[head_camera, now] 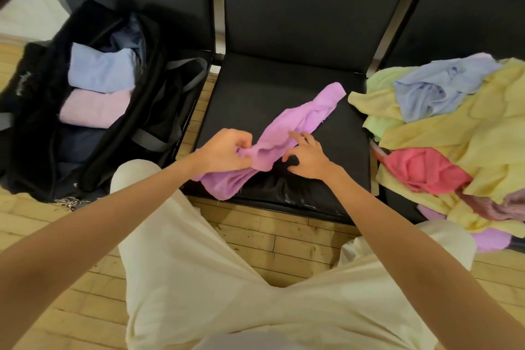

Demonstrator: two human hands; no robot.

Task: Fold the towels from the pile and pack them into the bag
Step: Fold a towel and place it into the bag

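A purple towel point(301, 119) lies crumpled in a long strip across the black chair seat point(255, 94) in front of me. My left hand point(224, 150) pinches its near end. My right hand point(308, 155) rests on the cloth beside it, forefinger stretched onto the towel, other fingers curled. On the left chair stands an open black bag point(37, 111) with a folded blue towel point(102, 68) and a folded pink towel point(93, 108) inside. The towel pile point(454, 128) covers the right chair: yellow, blue, green, red and purple cloths.
Black chair backs point(312, 3) rise behind the three seats. The bag's grey straps point(181, 85) hang toward the middle chair. Wooden floor point(85, 307) shows below, and my legs in pale trousers point(227, 278) fill the lower middle.
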